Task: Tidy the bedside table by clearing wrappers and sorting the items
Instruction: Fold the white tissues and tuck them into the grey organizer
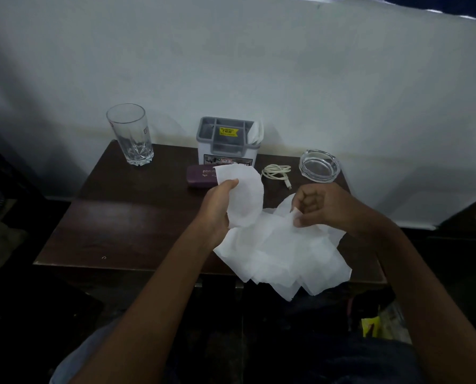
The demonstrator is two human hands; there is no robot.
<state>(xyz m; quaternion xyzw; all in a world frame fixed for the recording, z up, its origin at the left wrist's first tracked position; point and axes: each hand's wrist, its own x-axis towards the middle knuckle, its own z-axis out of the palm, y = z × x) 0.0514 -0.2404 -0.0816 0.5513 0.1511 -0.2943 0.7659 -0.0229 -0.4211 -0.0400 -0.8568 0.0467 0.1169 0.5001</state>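
Left hand holds one end of the white tissue, fingers curled round it, above the table & just in front of the purple case. Best, I think, is to gather the sheet w/ both hands into one ball, slowly, so it doesn't tear or sweep the cable. The tissue is thin, crumpled, in several layers; it lies on the table's front right part & hangs over the edge. Right hand pinches the other end, fingers curled tight.

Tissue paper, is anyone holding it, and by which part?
Yes. The left hand grips the white tissue paper at its raised upper-left flap; the right hand pinches its upper-right edge.
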